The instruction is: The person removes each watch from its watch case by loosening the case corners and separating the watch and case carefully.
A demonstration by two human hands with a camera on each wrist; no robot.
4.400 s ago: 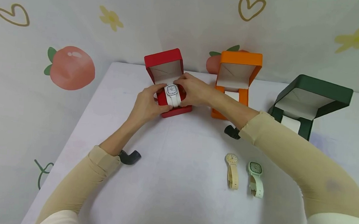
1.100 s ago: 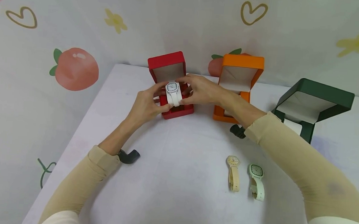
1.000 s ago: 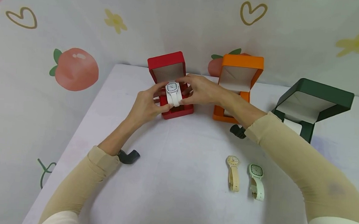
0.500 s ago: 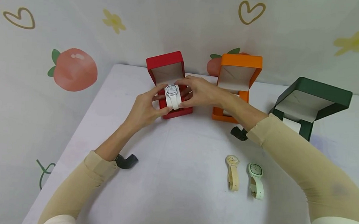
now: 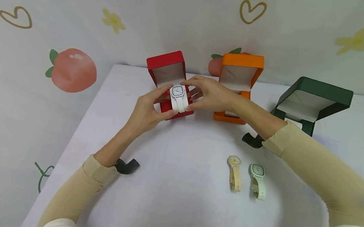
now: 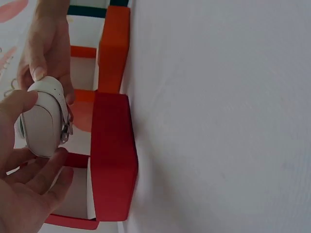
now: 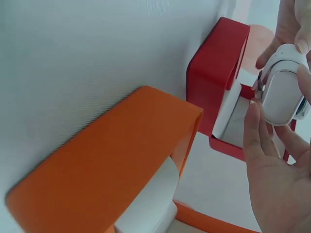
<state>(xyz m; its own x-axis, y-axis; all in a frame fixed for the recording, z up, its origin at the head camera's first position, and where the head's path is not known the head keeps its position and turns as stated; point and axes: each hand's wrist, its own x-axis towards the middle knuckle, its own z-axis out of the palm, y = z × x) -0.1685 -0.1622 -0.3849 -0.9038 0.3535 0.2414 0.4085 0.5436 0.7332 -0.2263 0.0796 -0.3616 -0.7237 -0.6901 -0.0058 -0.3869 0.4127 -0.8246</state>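
Both hands hold a white square-faced watch (image 5: 177, 91) that is buckled round a white cushion (image 6: 40, 127). They have it in front of and above the open red watch box (image 5: 167, 60). My left hand (image 5: 145, 112) grips the cushion's left side, thumb at its lower end and fingers at the upper. On the other side my right hand (image 5: 215, 94) pinches it between thumb and fingers. In the right wrist view the smooth end of the cushion (image 7: 282, 97) faces the camera, apart from the box. Part of the red box's base is hidden behind watch and hands.
An open orange box (image 5: 243, 61) stands right of the red one, partly behind the right forearm. Further right is an open dark green box (image 5: 325, 90) with a white cushion. A cream watch (image 5: 235, 174) and a pale green watch (image 5: 258, 182) lie on the white table (image 5: 172, 181).
The watch and cushion, seated in the red box at first, have come up out of it and slightly toward me and right. Both hands kept hold of them.
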